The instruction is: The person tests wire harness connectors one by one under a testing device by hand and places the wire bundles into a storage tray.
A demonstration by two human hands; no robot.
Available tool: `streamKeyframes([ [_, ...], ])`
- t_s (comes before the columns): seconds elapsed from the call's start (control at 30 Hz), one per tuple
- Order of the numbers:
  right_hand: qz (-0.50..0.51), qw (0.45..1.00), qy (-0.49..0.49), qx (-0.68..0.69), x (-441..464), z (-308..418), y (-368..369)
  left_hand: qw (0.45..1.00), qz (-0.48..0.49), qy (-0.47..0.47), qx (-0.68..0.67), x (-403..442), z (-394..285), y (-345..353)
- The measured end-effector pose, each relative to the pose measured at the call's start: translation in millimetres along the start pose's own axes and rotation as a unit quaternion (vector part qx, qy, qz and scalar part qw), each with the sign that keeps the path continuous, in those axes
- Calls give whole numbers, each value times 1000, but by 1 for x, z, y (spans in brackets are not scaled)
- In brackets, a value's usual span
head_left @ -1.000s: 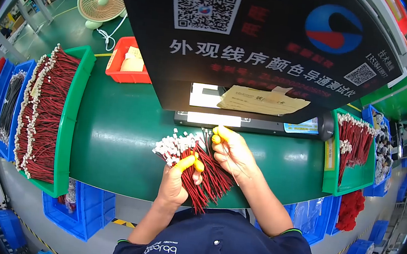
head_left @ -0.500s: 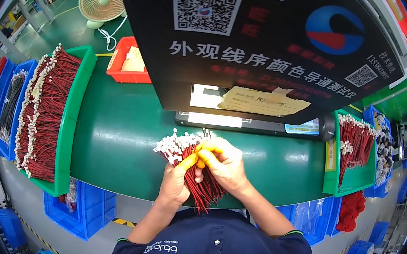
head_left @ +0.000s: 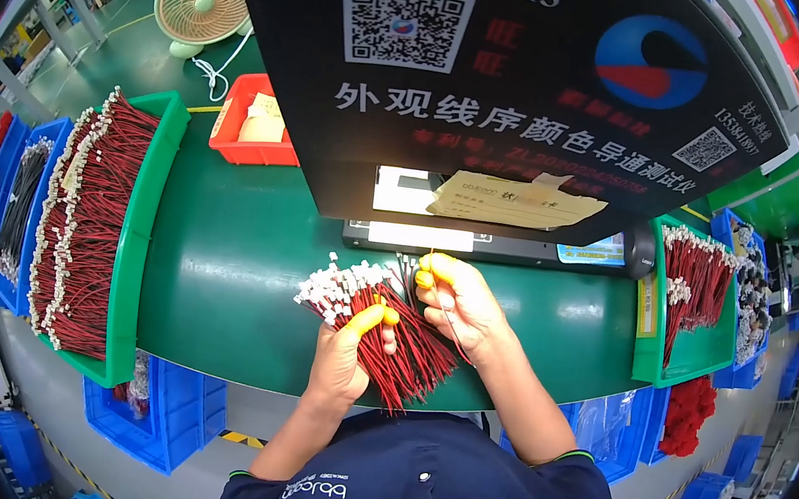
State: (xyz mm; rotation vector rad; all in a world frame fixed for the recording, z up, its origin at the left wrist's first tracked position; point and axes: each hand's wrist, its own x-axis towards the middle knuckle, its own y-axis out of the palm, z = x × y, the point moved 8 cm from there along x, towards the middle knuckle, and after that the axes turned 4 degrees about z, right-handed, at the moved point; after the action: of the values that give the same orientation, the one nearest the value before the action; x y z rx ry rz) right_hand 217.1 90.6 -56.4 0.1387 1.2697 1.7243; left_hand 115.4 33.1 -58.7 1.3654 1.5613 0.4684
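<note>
A thick bundle of dark red wires (head_left: 397, 358) with white connectors at its upper left end lies in the grip of my left hand (head_left: 351, 348), whose thumb and finger wear yellow covers. Just to the right, my right hand (head_left: 460, 301), also with yellow fingertip covers, pinches a thin wire that hangs down past the palm. A few dark wire ends stand between the two hands. Above them is the black tester (head_left: 508, 250) with a lit white strip.
Green trays of red wires stand at left (head_left: 131, 249) and right (head_left: 646, 352). A red bin (head_left: 258, 151) sits at the back left, near a fan (head_left: 201, 2). A black printed panel (head_left: 537, 78) overhangs the green table (head_left: 238, 280). Blue crates (head_left: 171, 421) are below.
My right hand was against the bundle beside my left hand half a second ago. Now it is apart, further right, with a thin wire in its fingers. My left hand has hardly moved.
</note>
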Motion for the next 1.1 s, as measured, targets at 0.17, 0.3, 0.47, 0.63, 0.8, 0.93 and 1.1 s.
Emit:
streamKeyframes([
  [0.17, -84, 745, -268, -605, -20, 29, 36, 999, -14, 11, 29, 1, -1, -1],
  [0.3, -23, 901, -170, -398, -20, 2, 36, 997, -6, 22, 74, 3, 2, -1],
  [0.47, -40, 998, -9, -42, -1, 0, 6, 999, -26, 22, 34, -1, 2, 0],
  [0.63, -6, 995, 34, 93, 6, -7, -1, 999, 22, 23, 17, -2, 1, 6],
  [0.8, -32, 995, 24, 95, 7, -7, -2, 998, 18, 37, 43, -2, -2, 6],
  [0.93, -14, 999, -12, 37, 3, -2, 3, 1000, 9, -16, 6, -2, 5, 2],
  [1.1, -30, 870, -98, -482, -14, 9, 38, 999, 35, -13, 11, -2, 7, 3],
])
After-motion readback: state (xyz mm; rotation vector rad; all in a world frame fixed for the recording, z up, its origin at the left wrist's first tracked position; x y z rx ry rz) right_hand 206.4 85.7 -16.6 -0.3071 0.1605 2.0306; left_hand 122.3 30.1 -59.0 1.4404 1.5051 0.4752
